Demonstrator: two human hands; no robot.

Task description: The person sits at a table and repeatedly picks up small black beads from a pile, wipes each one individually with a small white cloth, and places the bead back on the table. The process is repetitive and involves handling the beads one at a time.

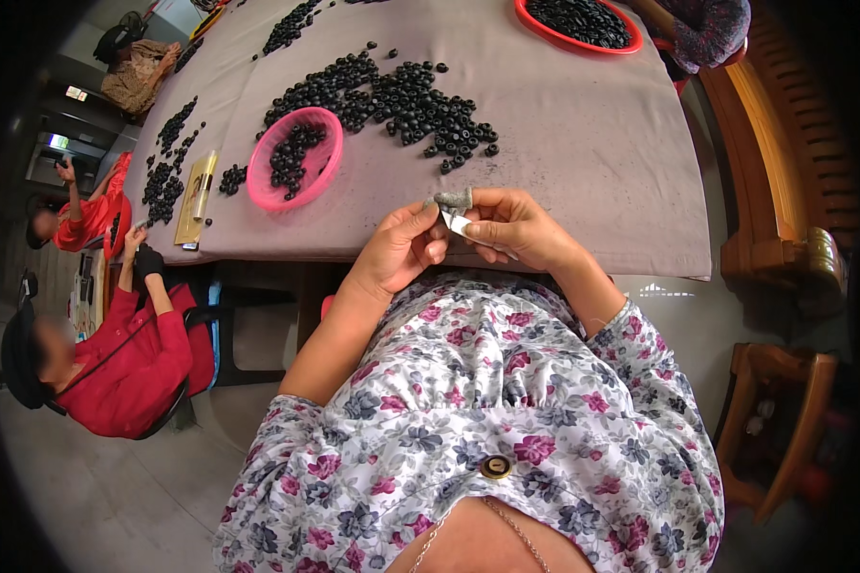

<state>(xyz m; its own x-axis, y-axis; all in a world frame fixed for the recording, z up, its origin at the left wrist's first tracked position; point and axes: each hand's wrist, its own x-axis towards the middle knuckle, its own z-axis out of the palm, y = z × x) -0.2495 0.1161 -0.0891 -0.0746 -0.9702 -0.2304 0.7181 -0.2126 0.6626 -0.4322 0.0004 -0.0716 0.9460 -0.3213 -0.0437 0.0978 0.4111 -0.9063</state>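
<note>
Quietly, 2 bare hands meet at the near edge of a cloth-covered table (621, 181).
Between them sits a small white piece (457, 224), pinched by the thumb and fingers of the right hand (528, 231), whose index finger wears a grey cover (459, 199); the left hand (399, 246) has its fingertips drawn together beside it, though whether they grip anything I cannot tell. Beyond, a pink basket (327, 164) holds round black pieces, more black pieces (430, 110) lie spread past it, and farther off stands a red bowl (537, 27).

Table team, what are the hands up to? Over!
Right hand pinching small white piece. Left hand close beside it, grip unclear. Pink basket ahead-left, clear of both hands. Over.
</note>
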